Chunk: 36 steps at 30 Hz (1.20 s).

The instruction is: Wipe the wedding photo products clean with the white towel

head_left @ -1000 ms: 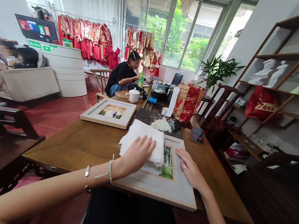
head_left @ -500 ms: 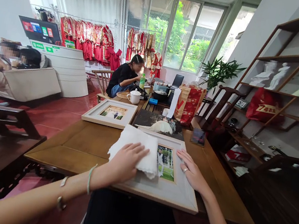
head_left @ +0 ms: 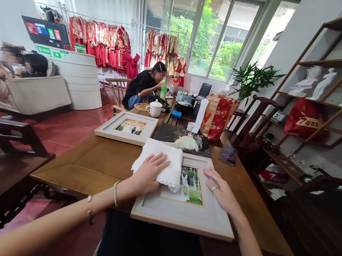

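Observation:
My left hand (head_left: 150, 172) lies palm down on a folded white cloth (head_left: 160, 149), its fingers stretched out and pressing it onto a picture frame (head_left: 182, 220). The frame lies flat at the table's near edge, with a wide pale border and a light wood rim. Its photo (head_left: 195, 187) shows a person outdoors on grass; the cloth and hand cover the left part. On the frame's right border rests my right hand (head_left: 221, 191), fingers extended, wearing a ring. Behind the cloth, a second framed photo (head_left: 130, 127) lies beside a dark printed picture (head_left: 185, 139).
The wooden table (head_left: 86, 162) also bears a white lidded cup (head_left: 153, 108), a red paper bag (head_left: 220, 116) and a phone-like dark object (head_left: 228, 154). Across it sits a person in black (head_left: 141, 86). Shelves (head_left: 313, 101) stand at the right, a wooden chair (head_left: 2, 135) at the left.
My left hand and the cloth have slid a little away from me and rightward over the frame, baring more of its lower left border. My right hand stays on the right border.

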{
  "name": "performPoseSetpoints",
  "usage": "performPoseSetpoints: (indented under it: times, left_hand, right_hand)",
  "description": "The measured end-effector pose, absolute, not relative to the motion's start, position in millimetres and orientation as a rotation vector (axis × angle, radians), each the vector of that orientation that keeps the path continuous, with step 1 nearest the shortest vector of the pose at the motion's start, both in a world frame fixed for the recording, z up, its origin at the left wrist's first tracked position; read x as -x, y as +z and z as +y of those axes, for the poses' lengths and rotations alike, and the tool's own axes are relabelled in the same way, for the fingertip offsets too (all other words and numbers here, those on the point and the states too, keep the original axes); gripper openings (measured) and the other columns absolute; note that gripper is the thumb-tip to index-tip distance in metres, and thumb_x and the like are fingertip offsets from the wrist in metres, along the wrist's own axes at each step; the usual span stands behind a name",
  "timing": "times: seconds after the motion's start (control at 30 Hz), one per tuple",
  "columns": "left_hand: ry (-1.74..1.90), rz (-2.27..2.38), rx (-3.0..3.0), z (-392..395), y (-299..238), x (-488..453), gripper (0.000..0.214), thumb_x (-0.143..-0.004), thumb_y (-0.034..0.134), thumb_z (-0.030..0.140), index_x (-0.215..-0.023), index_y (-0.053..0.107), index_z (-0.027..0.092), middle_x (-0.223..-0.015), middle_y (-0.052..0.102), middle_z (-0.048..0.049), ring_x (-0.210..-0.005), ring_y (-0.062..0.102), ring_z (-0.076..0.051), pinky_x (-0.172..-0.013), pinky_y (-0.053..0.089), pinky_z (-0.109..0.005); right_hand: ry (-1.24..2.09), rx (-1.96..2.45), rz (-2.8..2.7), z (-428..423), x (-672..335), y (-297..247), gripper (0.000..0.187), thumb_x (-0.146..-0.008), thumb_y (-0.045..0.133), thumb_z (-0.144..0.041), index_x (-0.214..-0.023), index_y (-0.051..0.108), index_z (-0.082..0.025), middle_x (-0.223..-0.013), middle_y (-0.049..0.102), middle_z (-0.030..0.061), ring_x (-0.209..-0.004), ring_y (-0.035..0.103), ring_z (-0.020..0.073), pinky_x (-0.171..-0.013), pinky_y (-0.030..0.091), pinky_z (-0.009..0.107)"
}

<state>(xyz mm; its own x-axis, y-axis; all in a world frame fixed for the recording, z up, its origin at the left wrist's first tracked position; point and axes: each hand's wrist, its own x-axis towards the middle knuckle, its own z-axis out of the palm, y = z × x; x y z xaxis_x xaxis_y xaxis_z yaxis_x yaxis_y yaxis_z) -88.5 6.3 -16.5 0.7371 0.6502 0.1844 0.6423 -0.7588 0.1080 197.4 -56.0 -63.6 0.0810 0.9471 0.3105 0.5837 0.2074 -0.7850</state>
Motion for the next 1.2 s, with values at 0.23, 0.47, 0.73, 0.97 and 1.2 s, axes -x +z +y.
performPoseSetpoints:
  times: [0.23,0.47,0.73,0.97,1.2]
  left_hand:
    - [0.321,1.09,-2.879,-0.2,-18.4,87.7,0.081,-0.055,0.048,0.007,-0.135,0.037,0.018,-0.146,0.029,-0.0072,-0.137,0.016,-0.024,-0.11,0.014,-0.045]
    - [0.144,1.055,-2.838,-46.8,-3.6,92.9,0.084,-0.054,0.049,0.009,-0.137,0.035,0.017,-0.148,0.026,-0.0065,-0.137,0.014,-0.024,-0.111,0.014,-0.044]
    - [0.174,1.069,-2.826,-55.1,0.7,94.6,0.082,-0.056,0.049,0.011,-0.137,0.036,0.018,-0.147,0.028,-0.0062,-0.137,0.017,-0.023,-0.111,0.015,-0.042]
    - [0.372,1.257,-2.824,-0.7,-0.2,71.8,0.068,-0.067,0.048,0.014,-0.135,0.039,0.015,-0.143,0.034,-0.0099,-0.134,0.024,-0.025,-0.109,0.019,-0.042]
    - [0.309,1.217,-2.865,-3.2,-5.5,75.0,0.072,-0.064,0.051,0.013,-0.134,0.039,0.014,-0.144,0.033,-0.0111,-0.135,0.021,-0.026,-0.109,0.018,-0.042]
  right_hand:
    - [0.576,1.424,-1.574,-53.8,-196.6,-56.2,0.046,-0.075,0.049,-0.014,-0.118,0.06,-0.024,-0.136,0.049,0.0051,-0.134,0.032,0.021,-0.112,0.02,0.044]
    - [0.548,1.372,-1.601,-47.5,-195.7,-64.3,0.05,-0.074,0.046,-0.01,-0.12,0.059,-0.026,-0.141,0.043,0.0024,-0.134,0.031,0.0222,-0.112,0.018,0.049]
    - [0.526,1.414,-1.699,-50.8,-199.0,-64.9,0.043,-0.079,0.045,-0.014,-0.118,0.06,-0.026,-0.132,0.054,0.0047,-0.128,0.041,0.0229,-0.11,0.025,0.048]
    - [0.493,1.404,-1.799,-61.9,-198.9,-58.0,0.037,-0.085,0.045,-0.023,-0.12,0.058,-0.025,-0.131,0.054,0.0062,-0.127,0.043,0.0228,-0.11,0.027,0.048]
    - [0.462,1.407,-1.761,-57.4,-195.7,-66.3,0.041,-0.083,0.042,-0.017,-0.12,0.059,-0.026,-0.131,0.054,0.005,-0.126,0.043,0.0224,-0.111,0.026,0.049]
